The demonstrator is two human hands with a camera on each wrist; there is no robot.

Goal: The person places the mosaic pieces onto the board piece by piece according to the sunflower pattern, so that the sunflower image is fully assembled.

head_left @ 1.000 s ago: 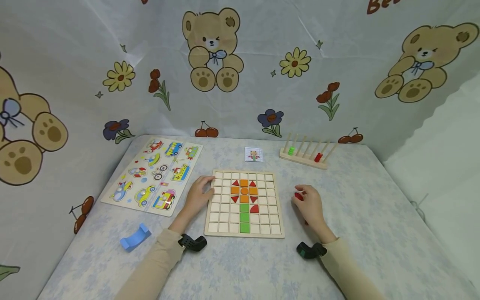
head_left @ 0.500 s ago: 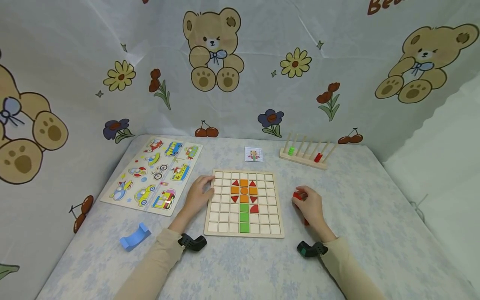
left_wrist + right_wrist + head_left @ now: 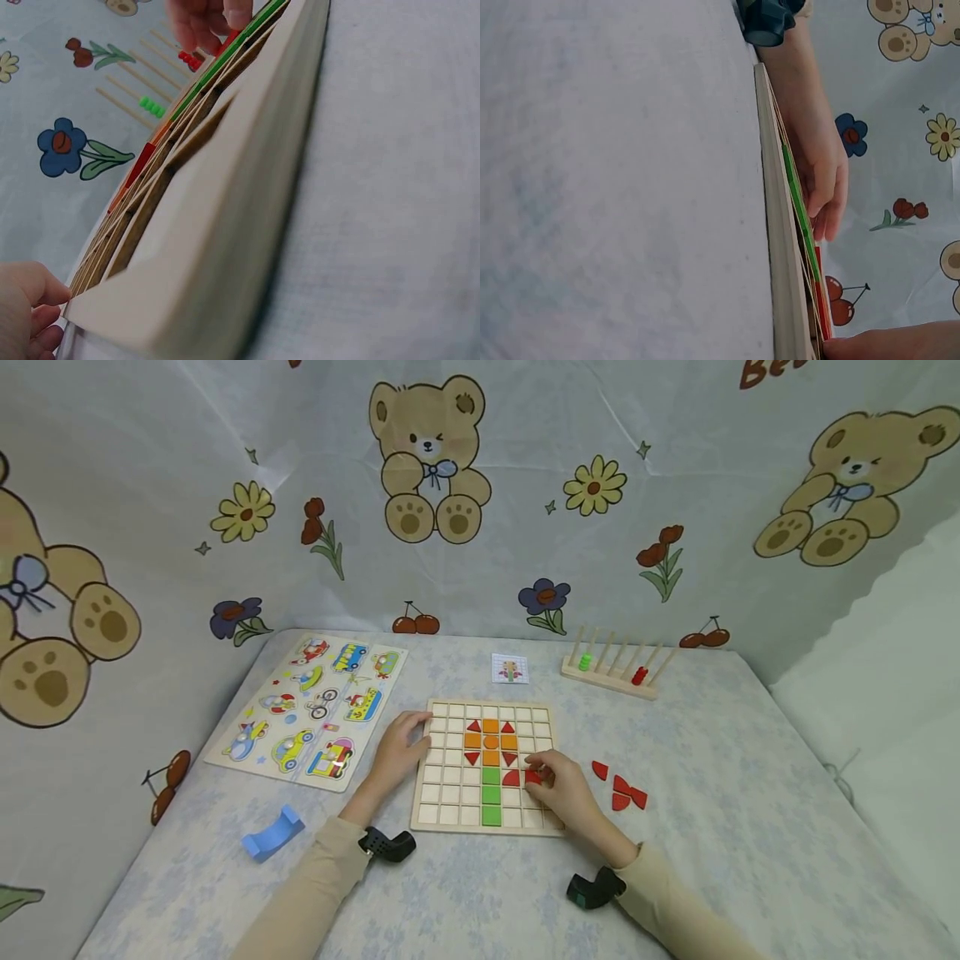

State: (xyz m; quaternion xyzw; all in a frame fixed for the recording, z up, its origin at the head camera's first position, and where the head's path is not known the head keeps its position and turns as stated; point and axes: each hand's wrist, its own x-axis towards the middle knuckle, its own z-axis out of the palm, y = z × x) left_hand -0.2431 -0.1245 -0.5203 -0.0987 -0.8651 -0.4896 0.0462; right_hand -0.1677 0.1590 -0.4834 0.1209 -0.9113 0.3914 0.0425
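A square wooden grid board (image 3: 436,814) lies on the table, with orange and green squares and red triangles set in its cells. My left hand (image 3: 399,750) rests at its left edge, fingertips and thumb touching the rim. My right hand (image 3: 564,791) is over the right part of the board, thumb and fingers pinching a red tile (image 3: 533,777) partly hidden by the fingertips. Just left of it sits a red quarter-circle tile (image 3: 511,778), beside the green squares (image 3: 491,795). In the left wrist view the right fingers (image 3: 238,15) reach down to the board's surface.
Several loose red tiles (image 3: 621,801) lie right of the board. Behind it are a pattern card (image 3: 510,668) and a wooden peg rack (image 3: 609,680) with green and red beads. A vehicle puzzle (image 3: 309,714) and a blue curved block (image 3: 273,834) are at left.
My right hand has moved left from the loose red tiles to the board, carrying one red tile; the other loose tiles are now uncovered. The left hand stays at the board's edge.
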